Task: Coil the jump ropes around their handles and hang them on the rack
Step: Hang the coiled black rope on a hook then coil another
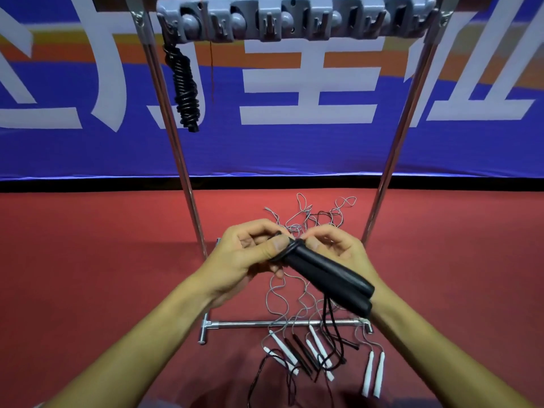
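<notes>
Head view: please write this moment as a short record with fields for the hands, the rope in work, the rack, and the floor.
left hand: left hand grips the top end of the black handles, thumb pressed on the first rope turns
right hand: right hand pinches the rope at the same end
rope in work: black, a few turns wound, the rest hangs down
rack: grey hook bar on a metal frame, one coiled black rope hung at the left end
floor: loose ropes with white and black handles, tangled on red carpet
</notes>
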Demonstrator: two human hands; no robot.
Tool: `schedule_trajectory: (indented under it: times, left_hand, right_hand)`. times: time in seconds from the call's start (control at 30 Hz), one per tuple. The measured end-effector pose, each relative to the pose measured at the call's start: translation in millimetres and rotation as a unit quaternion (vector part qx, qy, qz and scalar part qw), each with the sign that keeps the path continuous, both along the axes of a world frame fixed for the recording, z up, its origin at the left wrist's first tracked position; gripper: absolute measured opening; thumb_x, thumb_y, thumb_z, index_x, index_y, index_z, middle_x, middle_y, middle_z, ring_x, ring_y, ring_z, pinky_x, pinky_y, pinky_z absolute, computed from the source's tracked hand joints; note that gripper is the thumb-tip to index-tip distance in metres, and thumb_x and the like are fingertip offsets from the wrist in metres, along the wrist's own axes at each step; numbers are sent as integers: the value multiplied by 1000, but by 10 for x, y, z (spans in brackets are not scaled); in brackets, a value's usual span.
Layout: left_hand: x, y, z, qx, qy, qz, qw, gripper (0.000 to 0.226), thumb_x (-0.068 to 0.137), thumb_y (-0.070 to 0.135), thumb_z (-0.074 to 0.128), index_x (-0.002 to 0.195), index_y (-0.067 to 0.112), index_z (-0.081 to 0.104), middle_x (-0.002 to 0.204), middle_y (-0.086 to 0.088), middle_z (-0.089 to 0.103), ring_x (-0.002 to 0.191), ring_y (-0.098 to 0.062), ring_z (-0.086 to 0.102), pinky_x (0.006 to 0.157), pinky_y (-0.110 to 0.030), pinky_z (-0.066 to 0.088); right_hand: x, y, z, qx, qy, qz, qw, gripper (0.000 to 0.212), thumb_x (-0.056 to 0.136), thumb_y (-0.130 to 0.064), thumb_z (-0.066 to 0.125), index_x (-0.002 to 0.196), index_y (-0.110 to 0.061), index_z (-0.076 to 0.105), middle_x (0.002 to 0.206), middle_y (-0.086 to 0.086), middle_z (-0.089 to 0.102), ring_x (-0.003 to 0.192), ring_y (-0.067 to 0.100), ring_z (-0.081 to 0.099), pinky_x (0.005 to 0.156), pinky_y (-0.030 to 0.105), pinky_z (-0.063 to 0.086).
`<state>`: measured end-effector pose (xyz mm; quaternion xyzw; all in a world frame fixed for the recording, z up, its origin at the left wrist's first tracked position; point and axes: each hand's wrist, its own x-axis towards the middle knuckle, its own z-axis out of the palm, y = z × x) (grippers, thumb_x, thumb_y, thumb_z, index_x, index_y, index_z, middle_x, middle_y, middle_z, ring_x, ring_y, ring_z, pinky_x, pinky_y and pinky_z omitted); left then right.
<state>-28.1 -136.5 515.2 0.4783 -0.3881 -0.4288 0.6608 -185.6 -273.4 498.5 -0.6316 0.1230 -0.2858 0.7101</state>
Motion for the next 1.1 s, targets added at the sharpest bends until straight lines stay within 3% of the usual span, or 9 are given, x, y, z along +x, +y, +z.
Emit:
schedule_trajectory:
  times: [0.07,0.17,0.23,0.33,0.4,0.5,0.77,0.97,1.1]
  left_hand:
    - [-23,-18,2,5,50,35,998,12,93,13,78,98,3,73,84,-17,67,59,-21,58,60,-31,56]
    - [-18,-43,36,23,88,110,990,22,89,18,74,102,0,72,82,-17,66,58,-18,53,60,-28,55]
    - [-2,-55,19,36,74,147,986,29,87,20,74,105,-3,73,79,-15,66,57,-18,51,59,-27,55]
    - [-42,-65,-58,47,20,168,984,31,87,25,78,102,-2,74,80,-16,70,58,-23,53,61,-30,56]
    - [-97,-71,-91,46,-22,180,982,29,87,26,79,101,1,75,84,-17,74,59,-24,56,63,-33,57]
    - [-158,-78,-93,29,-49,197,979,27,87,24,78,99,0,75,83,-13,75,60,-23,61,62,-32,59]
    - [-102,-20,6,27,-94,143,985,32,84,24,77,111,7,77,99,-20,78,71,-27,72,77,-40,65]
    - [-81,32,41,48,-83,65,993,35,91,18,75,126,12,72,90,-21,72,64,-25,64,76,-57,65]
    - [-52,36,41,61,-98,54,992,43,94,9,72,136,13,69,83,-24,67,60,-24,63,73,-51,66]
  right_hand:
    - [62,110,-86,34,-28,-26,999,13,99,-7,59,106,2,65,60,2,63,40,12,50,40,20,39]
    - [99,291,-152,12,-33,-23,999,10,99,-3,61,108,-3,65,67,4,56,47,11,40,45,20,32]
    - [122,439,-139,35,-58,-4,998,17,93,-13,73,107,-5,67,72,5,51,51,9,38,47,19,33]
    - [159,584,-110,172,-39,-36,984,36,87,-45,80,96,-13,66,78,15,40,51,12,19,42,22,15]
    - [170,597,-116,241,-15,-85,967,31,92,-42,73,94,-13,63,74,9,43,50,10,15,42,23,10]
    - [175,607,-80,272,9,-105,957,31,93,-39,71,80,-13,60,70,3,46,50,10,17,44,25,10]
    - [111,551,16,254,17,-99,962,28,97,-36,69,81,-14,62,71,0,48,52,10,19,46,25,11]
    - [81,549,11,229,22,-104,968,29,97,-35,68,82,-10,64,70,2,47,50,10,21,49,28,12]
    - [83,578,-12,196,35,-124,972,37,95,-36,70,72,-10,58,65,6,41,48,12,22,47,27,16]
